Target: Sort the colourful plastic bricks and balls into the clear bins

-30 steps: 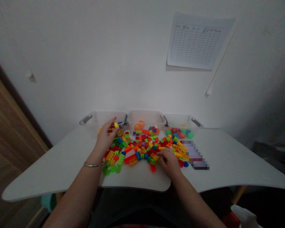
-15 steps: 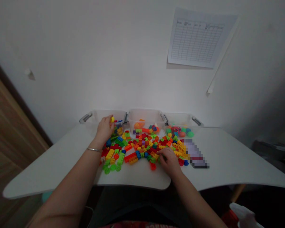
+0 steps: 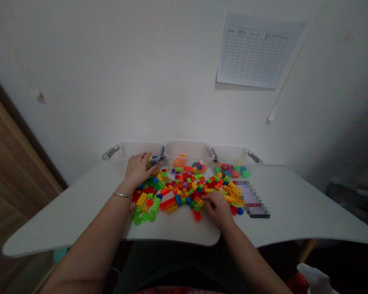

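While right hand (image 3: 218, 208) touches blocks (image 3: 184, 188), left hand (image 3: 138, 168) (spread) at bin (image 3: 122, 150).

— What sort of place is it?
— Probably a simple room in a home or a playroom. A white table (image 3: 294, 204) stands at a white wall (image 3: 110, 81), with toy bricks (image 3: 184, 190), clear bins (image 3: 188, 149), a printed sheet (image 3: 253, 57) taped up, and a wooden panel (image 3: 6, 163) beside.

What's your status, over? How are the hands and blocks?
Left hand open, spread over the front rim of the left bin. Right hand curled on the block pile, grip unclear. Pile crowds both hands, over.
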`<action>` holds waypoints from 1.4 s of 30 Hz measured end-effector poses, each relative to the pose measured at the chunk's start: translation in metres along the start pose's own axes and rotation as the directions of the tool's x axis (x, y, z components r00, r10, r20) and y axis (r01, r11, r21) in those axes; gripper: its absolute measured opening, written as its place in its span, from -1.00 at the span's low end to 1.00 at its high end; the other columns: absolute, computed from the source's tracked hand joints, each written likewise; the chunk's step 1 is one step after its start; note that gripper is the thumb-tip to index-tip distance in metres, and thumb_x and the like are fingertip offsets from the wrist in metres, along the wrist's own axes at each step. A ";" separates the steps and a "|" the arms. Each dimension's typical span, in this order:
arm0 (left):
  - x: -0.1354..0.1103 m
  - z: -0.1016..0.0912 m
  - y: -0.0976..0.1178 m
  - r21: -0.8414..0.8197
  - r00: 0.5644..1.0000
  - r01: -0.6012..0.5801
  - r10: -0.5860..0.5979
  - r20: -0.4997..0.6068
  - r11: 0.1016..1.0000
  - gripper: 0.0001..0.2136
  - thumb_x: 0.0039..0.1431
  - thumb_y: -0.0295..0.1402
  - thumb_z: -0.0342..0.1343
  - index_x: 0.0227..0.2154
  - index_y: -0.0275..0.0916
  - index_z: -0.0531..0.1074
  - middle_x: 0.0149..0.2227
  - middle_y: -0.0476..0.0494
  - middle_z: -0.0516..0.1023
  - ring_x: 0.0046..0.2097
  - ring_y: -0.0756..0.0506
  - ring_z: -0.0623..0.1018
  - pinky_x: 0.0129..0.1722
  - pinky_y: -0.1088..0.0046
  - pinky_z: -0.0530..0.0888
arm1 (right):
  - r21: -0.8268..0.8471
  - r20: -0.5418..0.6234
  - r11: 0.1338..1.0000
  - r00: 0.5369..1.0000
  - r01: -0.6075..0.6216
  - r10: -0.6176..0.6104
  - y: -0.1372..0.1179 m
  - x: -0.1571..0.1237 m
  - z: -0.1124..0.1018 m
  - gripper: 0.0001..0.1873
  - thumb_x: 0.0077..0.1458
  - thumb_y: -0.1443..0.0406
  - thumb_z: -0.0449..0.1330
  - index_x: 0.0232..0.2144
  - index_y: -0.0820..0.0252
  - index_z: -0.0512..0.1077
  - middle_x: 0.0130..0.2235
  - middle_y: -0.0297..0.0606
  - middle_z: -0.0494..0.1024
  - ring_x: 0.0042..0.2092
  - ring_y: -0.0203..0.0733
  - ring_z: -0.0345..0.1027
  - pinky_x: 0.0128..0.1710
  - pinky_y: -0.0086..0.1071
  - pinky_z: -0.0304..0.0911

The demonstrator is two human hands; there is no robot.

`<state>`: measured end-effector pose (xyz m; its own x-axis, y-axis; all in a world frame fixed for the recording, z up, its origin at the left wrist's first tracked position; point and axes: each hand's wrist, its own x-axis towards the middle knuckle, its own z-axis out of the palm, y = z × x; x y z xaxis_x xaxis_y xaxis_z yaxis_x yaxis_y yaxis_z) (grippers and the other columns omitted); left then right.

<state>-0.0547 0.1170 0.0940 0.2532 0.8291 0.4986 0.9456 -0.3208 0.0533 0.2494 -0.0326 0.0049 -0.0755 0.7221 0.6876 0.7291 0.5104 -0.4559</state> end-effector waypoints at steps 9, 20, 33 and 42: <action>0.000 0.006 -0.007 -0.018 1.000 -0.006 0.006 0.017 1.000 -0.38 0.16 -0.06 -0.05 0.23 -0.27 0.18 0.28 -0.34 0.21 0.28 -0.30 0.21 0.27 0.02 0.04 | -0.002 0.009 1.000 1.000 -0.002 0.002 0.001 -0.001 0.000 -0.79 0.11 0.45 0.05 -0.35 0.14 0.46 -0.34 -0.22 0.55 -0.22 -0.11 0.38 -0.16 -0.19 0.30; -0.019 -0.023 0.013 -0.011 0.998 0.056 -0.056 -0.016 0.998 -0.44 0.18 -0.08 -0.04 0.20 -0.19 0.24 0.25 -0.27 0.27 0.33 -0.41 0.06 0.23 -0.23 -0.07 | -0.007 -0.006 1.000 1.000 -0.002 0.002 -0.002 0.001 -0.002 -0.78 0.09 0.46 0.05 -0.36 0.15 0.47 -0.34 -0.22 0.55 -0.23 -0.11 0.38 -0.18 -0.21 0.31; -0.087 -0.044 0.067 0.113 0.911 -0.181 0.123 0.393 0.977 -0.70 0.04 -0.18 0.13 -0.20 -0.20 0.51 -0.17 -0.28 0.54 -0.08 -0.29 0.51 -0.12 0.17 0.42 | -0.012 -0.014 1.000 1.000 -0.004 0.004 0.000 0.000 0.000 -0.78 0.08 0.45 0.05 -0.37 0.13 0.47 -0.34 -0.21 0.55 -0.22 -0.10 0.39 -0.18 -0.19 0.31; -0.094 -0.040 0.073 0.145 0.897 -0.181 0.103 0.430 0.973 -0.71 0.03 -0.28 0.10 -0.18 -0.27 0.48 -0.23 -0.37 0.59 -0.15 -0.33 0.57 -0.20 0.12 0.44 | -0.008 -0.010 1.000 1.000 -0.013 0.013 -0.004 0.001 -0.002 -0.78 0.09 0.44 0.04 -0.36 0.13 0.47 -0.34 -0.21 0.55 -0.22 -0.10 0.38 -0.19 -0.19 0.31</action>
<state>-0.0182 -0.0027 0.0861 0.4120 0.9076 0.0803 0.9037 -0.3957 -0.1638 0.2482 -0.0351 0.0084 -0.0594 0.7239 0.6873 0.7353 0.4974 -0.4603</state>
